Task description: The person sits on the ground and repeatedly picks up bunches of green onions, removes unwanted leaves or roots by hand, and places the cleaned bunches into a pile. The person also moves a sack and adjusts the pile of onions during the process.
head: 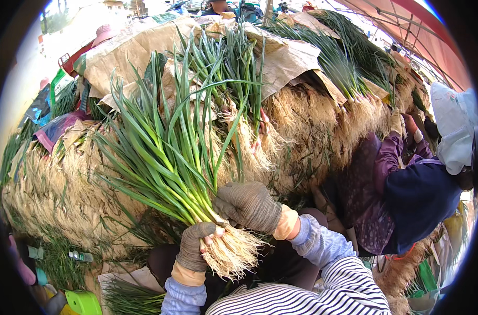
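Observation:
A bunch of green onions (pixel 172 173) with long green leaves and pale stringy roots (pixel 235 252) is held before my body, its leaves pointing up and left. My left hand (pixel 197 244), in a brown-grey knit glove, grips the stems just above the roots. Against the right side of the bunch my right hand (pixel 248 206), gloved alike, has its fingers curled at the stem bases; what it pinches is hidden. Behind the bunch, smaller bundles of green onions (pixel 258 118) lie with reddish bulbs and roots towards me.
Stacked onions form a wall of roots (pixel 65 204), partly covered by tan sheets (pixel 136 51). A co-worker (pixel 416 197) in a pale hat sits close on my right. At lower left are a plastic bottle (pixel 81 256), a lime-green plastic object (pixel 83 302) and loose leaves (pixel 61 260).

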`<state>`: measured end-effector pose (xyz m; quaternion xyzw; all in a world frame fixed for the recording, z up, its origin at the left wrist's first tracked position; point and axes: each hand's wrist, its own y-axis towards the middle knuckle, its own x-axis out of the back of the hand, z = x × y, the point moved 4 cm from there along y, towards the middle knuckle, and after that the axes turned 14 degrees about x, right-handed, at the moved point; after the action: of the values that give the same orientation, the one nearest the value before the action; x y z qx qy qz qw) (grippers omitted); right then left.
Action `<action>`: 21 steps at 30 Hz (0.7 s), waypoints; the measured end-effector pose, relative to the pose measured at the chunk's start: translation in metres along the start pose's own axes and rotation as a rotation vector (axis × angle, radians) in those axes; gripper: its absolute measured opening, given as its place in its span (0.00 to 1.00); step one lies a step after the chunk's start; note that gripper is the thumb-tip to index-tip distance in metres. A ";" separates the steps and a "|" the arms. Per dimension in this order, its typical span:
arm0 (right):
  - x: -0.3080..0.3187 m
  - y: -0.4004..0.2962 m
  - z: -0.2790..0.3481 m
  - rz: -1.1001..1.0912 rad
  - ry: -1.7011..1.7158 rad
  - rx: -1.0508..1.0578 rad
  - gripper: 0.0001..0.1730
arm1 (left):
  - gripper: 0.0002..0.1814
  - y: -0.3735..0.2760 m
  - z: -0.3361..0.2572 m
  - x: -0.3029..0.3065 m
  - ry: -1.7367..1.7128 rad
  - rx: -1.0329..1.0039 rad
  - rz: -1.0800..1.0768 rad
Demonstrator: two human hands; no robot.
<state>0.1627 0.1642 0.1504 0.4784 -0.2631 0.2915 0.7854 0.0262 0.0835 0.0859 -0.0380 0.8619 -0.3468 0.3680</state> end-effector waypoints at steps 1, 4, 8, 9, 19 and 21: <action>-0.001 0.000 -0.001 0.042 -0.053 0.012 0.09 | 0.08 0.001 0.002 0.003 -0.006 0.011 0.013; 0.020 -0.009 -0.033 -0.179 -0.086 -0.107 0.08 | 0.15 0.002 0.006 0.006 -0.057 0.022 0.217; 0.020 -0.049 -0.064 0.470 -0.205 -0.248 0.08 | 0.19 -0.030 -0.003 -0.017 -0.120 -0.017 0.552; 0.009 -0.057 -0.051 0.734 0.184 0.034 0.10 | 0.20 -0.032 -0.004 -0.015 -0.161 -0.005 0.444; 0.052 0.003 -0.073 -0.601 0.523 -0.377 0.08 | 0.26 -0.037 0.005 -0.007 -0.310 -0.095 0.771; 0.047 -0.008 -0.056 -0.506 0.387 -0.322 0.06 | 0.22 -0.038 0.002 -0.011 -0.254 -0.147 0.648</action>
<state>0.2085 0.2212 0.1556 0.3342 -0.0250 0.1278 0.9335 0.0283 0.0567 0.1155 0.1682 0.7992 -0.1413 0.5595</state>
